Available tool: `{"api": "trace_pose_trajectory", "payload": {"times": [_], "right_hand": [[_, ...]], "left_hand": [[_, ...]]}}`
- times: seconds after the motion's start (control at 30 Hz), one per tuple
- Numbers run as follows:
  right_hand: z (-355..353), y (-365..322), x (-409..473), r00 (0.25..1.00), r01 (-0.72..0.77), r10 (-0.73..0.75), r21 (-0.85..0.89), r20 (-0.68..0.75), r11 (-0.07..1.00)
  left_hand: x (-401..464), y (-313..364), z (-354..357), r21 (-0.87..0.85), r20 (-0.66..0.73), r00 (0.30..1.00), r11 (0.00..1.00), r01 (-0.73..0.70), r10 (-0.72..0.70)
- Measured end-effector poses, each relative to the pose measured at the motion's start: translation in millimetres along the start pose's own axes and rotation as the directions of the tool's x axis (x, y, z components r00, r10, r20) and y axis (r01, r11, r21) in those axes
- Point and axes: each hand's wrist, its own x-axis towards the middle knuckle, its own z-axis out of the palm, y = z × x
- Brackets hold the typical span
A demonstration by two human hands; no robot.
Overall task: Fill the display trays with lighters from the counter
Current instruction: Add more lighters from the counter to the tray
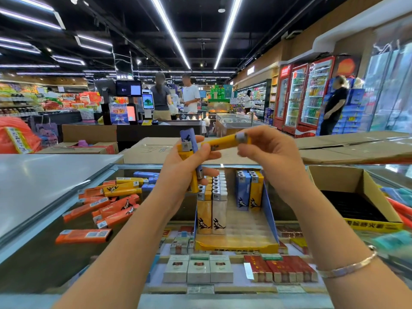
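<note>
- Yellow lighter (223,142), held level above the counter's far edge; metal head pinched in right hand (270,150), other end touching left hand (189,162).
- Purple lighter (191,148) and further yellow lighters, bunched upright in curled left-hand fingers.
- Display tray (270,210), on the glass counter (44,259) below both hands; yellow and white rows filling its left half, blue and yellow ones at back right, front right bare.
- Loose orange lighters (107,210), scattered toward the counter's left edge.
- Open cardboard box (347,181), at the right edge.
</note>
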Motion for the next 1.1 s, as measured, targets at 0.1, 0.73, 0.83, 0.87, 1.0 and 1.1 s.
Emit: {"api": "trace_pose_trajectory", "payload": {"times": [0.1, 0.73, 0.83, 0.87, 1.0, 1.1], "right_hand": [[-19.5, 1.4, 4.1, 0.990, -0.102, 0.117, 0.175, -0.074, 0.979], [-34.9, 26.1, 4.1, 0.890, -0.139, 0.405, -0.719, 0.211, 0.681], [-33.4, 29.6, 3.5, 0.886, -0.126, 0.413, -0.749, 0.210, 0.650], [-33.2, 30.5, 3.2, 0.885, -0.124, 0.416, -0.755, 0.210, 0.644], [-33.5, 33.6, 2.8, 0.883, -0.105, 0.416, -0.772, 0.217, 0.626], [-34.4, 35.7, 3.6, 0.878, -0.111, 0.428, -0.777, 0.216, 0.620]], "left_hand": [[1.9, -2.2, -1.2, 0.055, -0.050, 0.999, 0.998, 0.007, -0.004], [0.7, -1.8, 0.3, 0.100, -0.123, 0.990, 0.992, 0.074, -0.062], [0.7, -1.8, 0.4, 0.086, -0.129, 0.990, 0.994, 0.066, -0.055], [0.7, -2.0, 0.5, 0.087, -0.124, 0.991, 0.994, 0.062, -0.051], [1.4, -4.3, -0.1, 0.115, -0.093, 0.995, 0.993, 0.029, -0.018], [1.0, -4.6, -1.1, 0.131, -0.065, 0.998, 0.991, 0.017, -0.009]]}}
